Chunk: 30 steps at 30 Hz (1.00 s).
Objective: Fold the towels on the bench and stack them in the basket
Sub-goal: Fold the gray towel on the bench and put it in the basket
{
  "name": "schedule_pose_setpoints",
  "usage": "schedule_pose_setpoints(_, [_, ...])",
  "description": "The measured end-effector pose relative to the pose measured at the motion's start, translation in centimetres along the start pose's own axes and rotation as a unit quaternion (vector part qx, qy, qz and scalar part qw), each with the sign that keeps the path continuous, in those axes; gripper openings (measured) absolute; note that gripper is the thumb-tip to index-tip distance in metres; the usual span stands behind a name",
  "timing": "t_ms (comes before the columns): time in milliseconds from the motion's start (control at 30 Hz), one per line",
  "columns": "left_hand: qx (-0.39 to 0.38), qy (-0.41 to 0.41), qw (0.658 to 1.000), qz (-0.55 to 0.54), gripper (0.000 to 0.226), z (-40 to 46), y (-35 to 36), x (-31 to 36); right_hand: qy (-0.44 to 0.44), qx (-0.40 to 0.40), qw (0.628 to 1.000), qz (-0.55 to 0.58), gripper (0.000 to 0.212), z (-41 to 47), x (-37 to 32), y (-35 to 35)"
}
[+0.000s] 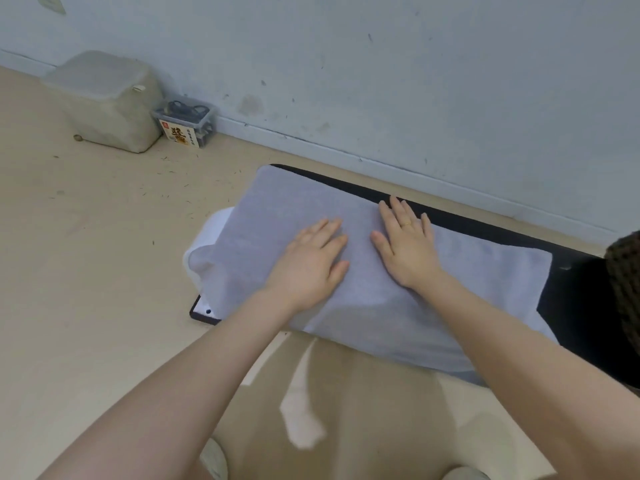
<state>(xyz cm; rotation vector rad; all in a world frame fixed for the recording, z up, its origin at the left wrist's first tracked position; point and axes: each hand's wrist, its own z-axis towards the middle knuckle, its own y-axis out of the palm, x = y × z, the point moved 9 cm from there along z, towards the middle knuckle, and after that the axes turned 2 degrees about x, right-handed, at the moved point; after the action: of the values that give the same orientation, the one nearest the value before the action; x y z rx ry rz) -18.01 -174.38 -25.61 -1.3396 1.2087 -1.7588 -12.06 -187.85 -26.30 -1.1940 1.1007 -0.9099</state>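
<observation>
I have both palms flat on the grey towel, fingers straight and gripping nothing: left hand and right hand side by side near its middle. The towel lies spread along the tabletop, covering its left end, with the near edge hanging over the front edge. A white towel pokes out beneath at the left end. My worry is that overhang: smoothing toward me could drag the cloth off the front. It could also shift the white towel underneath. The basket may be that dark woven thing at the right; I cannot tell.
</observation>
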Motion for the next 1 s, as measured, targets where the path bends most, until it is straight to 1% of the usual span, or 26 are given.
schedule_pose_setpoints(100, [-0.042,0.047,0.998,0.016,0.052,1.6,2.5,4.7,0.039,0.065,0.997,0.02,0.046,-3.1,4.3,-2.7])
schedule_pose_setpoints(200, [-0.072,0.099,0.992,0.02,0.049,3.1,4.6,10.1,0.133,0.135,0.981,0.05,0.041,-7.6,10.6,-5.9])
schedule_pose_setpoints(267, [-0.099,0.137,0.985,0.023,0.05,3.8,6.3,13.7,0.213,0.155,0.963,0.057,0.036,-11.0,15.0,-7.3])
schedule_pose_setpoints(300, [-0.114,0.15,0.982,0.025,0.051,4.0,7.2,15.3,0.257,0.147,0.953,0.065,0.032,-12.6,17.2,-7.5])
schedule_pose_setpoints(333, [-0.129,0.152,0.979,0.027,0.053,4.3,8.2,16.5,0.296,0.119,0.945,0.074,0.029,-14.0,19.1,-7.0])
schedule_pose_setpoints(400, [-0.155,0.124,0.979,0.048,0.057,4.5,9.8,17.6,0.334,0.038,0.938,0.084,0.026,-16.0,21.2,-5.5])
schedule_pose_setpoints(467, [-0.16,0.089,0.98,0.076,0.059,4.6,10.8,17.8,0.33,0.016,0.938,0.105,0.023,-17.0,21.5,-4.6])
schedule_pose_setpoints(533, [-0.157,0.075,0.98,0.1,0.06,4.4,11.1,17.8,0.31,0.003,0.946,0.096,0.031,-17.1,21.0,-4.0])
schedule_pose_setpoints(600, [-0.162,0.067,0.979,0.108,0.061,4.4,11.2,17.7,0.302,-0.018,0.948,0.099,0.033,-17.2,20.7,-3.8])
schedule_pose_setpoints(667, [-0.168,0.059,0.977,0.113,0.061,4.4,11.2,17.7,0.321,-0.015,0.939,0.123,0.029,-18.0,21.6,-4.4])
schedule_pose_setpoints(733, [-0.166,0.054,0.977,0.12,0.061,4.4,11.1,17.8,0.349,-0.023,0.932,0.096,0.024,-19.5,23.4,-5.5])
schedule_pose_setpoints(833, [-0.153,0.05,0.98,0.115,0.061,4.5,11.1,18.0,0.375,-0.126,0.917,0.04,0.02,-21.9,24.7,-5.5])
schedule_pose_setpoints(867, [-0.15,0.05,0.981,0.112,0.062,4.6,11.1,18.1,0.37,-0.136,0.919,0.02,0.024,-22.0,24.7,-5.6])
schedule_pose_setpoints(933, [-0.146,0.053,0.982,0.111,0.063,5.0,11.3,18.2,0.316,-0.077,0.946,-0.013,0.037,-20.6,23.8,-6.5])
schedule_pose_setpoints(1000, [-0.14,0.054,0.982,0.115,0.064,5.4,11.5,18.3,0.225,0.0,0.974,0.016,0.047,-18.3,21.9,-7.0])
